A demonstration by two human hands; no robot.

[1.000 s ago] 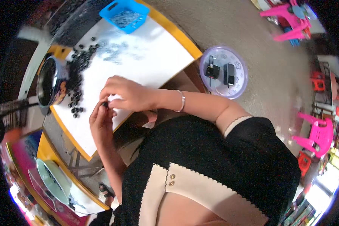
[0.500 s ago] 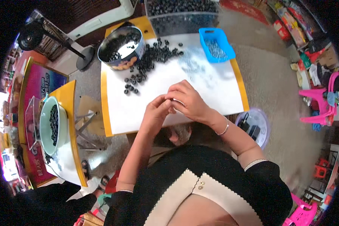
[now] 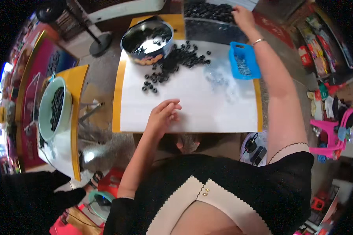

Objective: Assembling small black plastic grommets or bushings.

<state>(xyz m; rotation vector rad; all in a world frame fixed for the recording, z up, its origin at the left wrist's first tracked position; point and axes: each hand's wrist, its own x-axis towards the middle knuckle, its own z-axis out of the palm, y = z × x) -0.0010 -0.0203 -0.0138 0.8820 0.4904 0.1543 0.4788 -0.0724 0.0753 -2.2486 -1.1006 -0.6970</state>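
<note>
Loosely curled, with the fingers a little apart, my left hand is over the front of the white tabletop. Nothing shows in it. My right arm stretches forward past the blue basket; my right hand is over the right end of a clear bin of small black parts. Its fingers are bent together, and whatever they may hold is too small to make out. Small black ring-shaped pieces lie heaped beside a round tin with more inside. Tiny silvery pieces fill part of the blue basket.
Left of me, a second yellow-edged table bears a pale green basin of black parts. A dark stand is behind it. A purple-rimmed tub is below the table's right corner. A person's dark sleeve shows at lower left.
My hands have come apart. The right one has moved forward and right to the clear bin; the left has stayed above the table's front, its pinch loosened. The view has shifted slightly.
</note>
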